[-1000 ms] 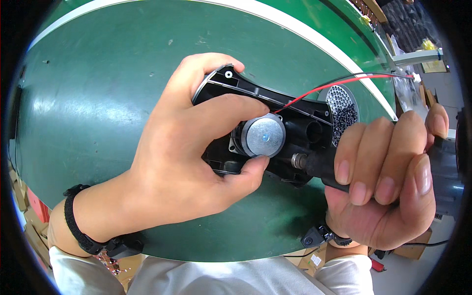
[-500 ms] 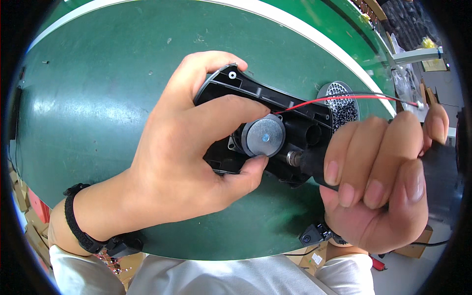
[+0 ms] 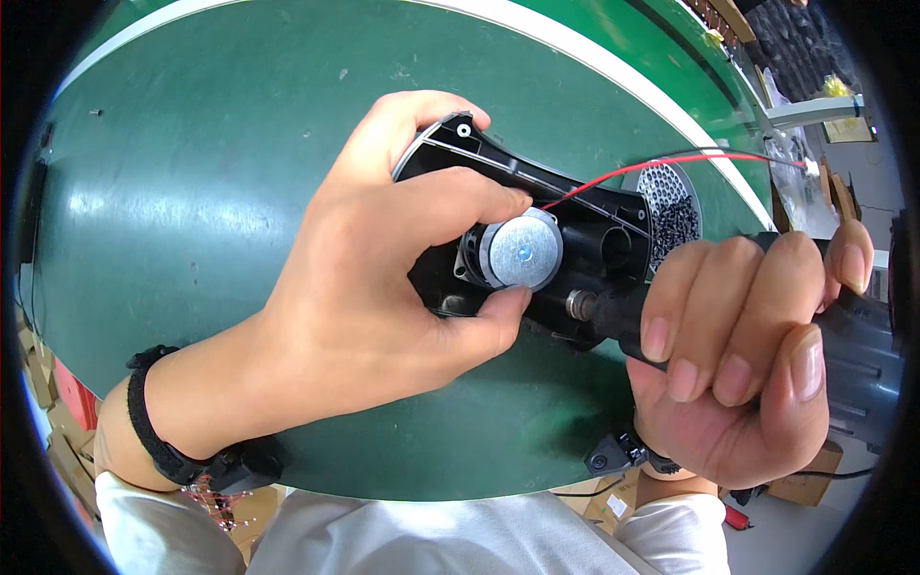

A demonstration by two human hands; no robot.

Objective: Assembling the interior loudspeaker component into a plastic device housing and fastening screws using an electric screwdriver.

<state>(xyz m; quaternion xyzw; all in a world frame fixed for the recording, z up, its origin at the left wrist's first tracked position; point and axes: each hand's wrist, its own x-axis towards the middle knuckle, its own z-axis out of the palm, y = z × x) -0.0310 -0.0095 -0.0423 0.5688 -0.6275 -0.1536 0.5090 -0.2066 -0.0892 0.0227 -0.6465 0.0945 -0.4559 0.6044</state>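
My left hand (image 3: 350, 254) grips a black plastic housing (image 3: 513, 161), with fingers curled over its far edge. Its forefinger and thumb press on either side of a round speaker (image 3: 525, 251) with a silver back, lying in the housing. A red and black wire pair (image 3: 661, 166) runs from beside the speaker to the right, ending in a small white connector (image 3: 812, 168). Closed around a dark power screwdriver (image 3: 621, 316) is my right hand (image 3: 738, 359). The tool's metal nose points at the housing, just right of the speaker; its tip and any screw there are hidden.
Behind the housing's right end sits a round dish (image 3: 661, 180) with a perforated surface and many small dark screws. The green table (image 3: 211, 144) has a pale rim at the far side. One tiny screw-like piece (image 3: 96, 113) lies far left. Cardboard boxes (image 3: 810, 479) stand beyond the table.
The housing and my left hand have shifted slightly away from me and to the right. The wire's connector has swung farther from my right hand, which still grips the screwdriver.
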